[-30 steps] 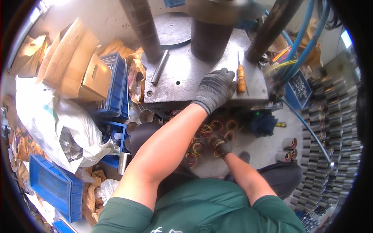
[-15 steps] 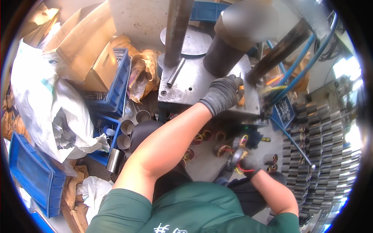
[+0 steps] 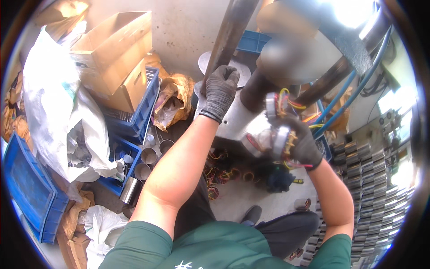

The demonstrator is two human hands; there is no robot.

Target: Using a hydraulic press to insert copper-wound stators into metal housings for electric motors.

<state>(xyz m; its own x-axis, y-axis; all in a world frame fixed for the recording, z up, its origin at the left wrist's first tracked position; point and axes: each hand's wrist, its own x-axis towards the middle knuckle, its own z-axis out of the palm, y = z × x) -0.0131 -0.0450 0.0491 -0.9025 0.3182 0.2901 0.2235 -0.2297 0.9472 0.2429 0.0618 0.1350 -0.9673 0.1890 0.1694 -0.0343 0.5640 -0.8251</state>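
Nearest: wearer's green shirt, then a dark shoe on the floor. Loose rings w/ wires lay on the floor just short of the metal surface, piled metal tubes off to the R. R hand, dark-gloved, grasped a few wired metal rings, seen against the surface's R part; one was blurred. L hand, grey-gloved, was up by a thick post, fingers curled; couldn't tell if it gripped anything. Farther back: round plate, then blue crate by the wall.
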